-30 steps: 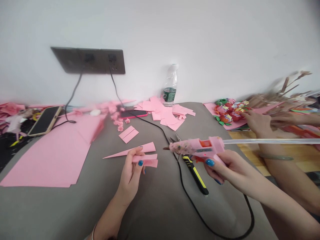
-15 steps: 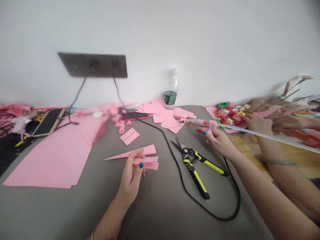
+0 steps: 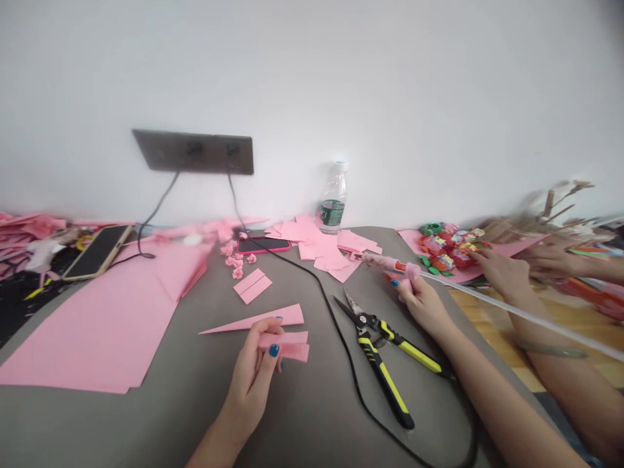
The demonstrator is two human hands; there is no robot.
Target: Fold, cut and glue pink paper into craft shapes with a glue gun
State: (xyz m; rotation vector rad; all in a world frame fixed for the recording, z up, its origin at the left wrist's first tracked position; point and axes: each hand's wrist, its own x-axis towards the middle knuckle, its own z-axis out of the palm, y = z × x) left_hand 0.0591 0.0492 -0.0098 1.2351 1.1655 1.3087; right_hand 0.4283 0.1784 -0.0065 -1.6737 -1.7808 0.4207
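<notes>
My left hand [image 3: 251, 380] pinches a folded pink paper strip [image 3: 287, 346], and a long pink paper triangle [image 3: 258, 320] lies just behind it on the grey cushion [image 3: 146, 416]. My right hand [image 3: 422, 305] is shut on a pink hot glue gun [image 3: 390, 264], whose long clear glue stick [image 3: 507, 314] runs off to the right. Its nozzle points away to the left, above the pile of pink paper pieces [image 3: 324, 246]. Yellow-and-black snips [image 3: 383, 354] lie open just below my right hand, not touching it.
A black cord [image 3: 341, 344] crosses the cushion from the wall socket panel [image 3: 195, 151]. There are two phones [image 3: 263, 244], large pink sheets [image 3: 92, 338], and a plastic bottle [image 3: 333, 201]. At right, a co-worker's hands [image 3: 502, 273] work beside colourful paper flowers [image 3: 451, 252].
My right hand has moved forward and away, carrying the glue gun from above the snips to the far edge of the cushion and turning it. My left hand has stayed put, holding the strip.
</notes>
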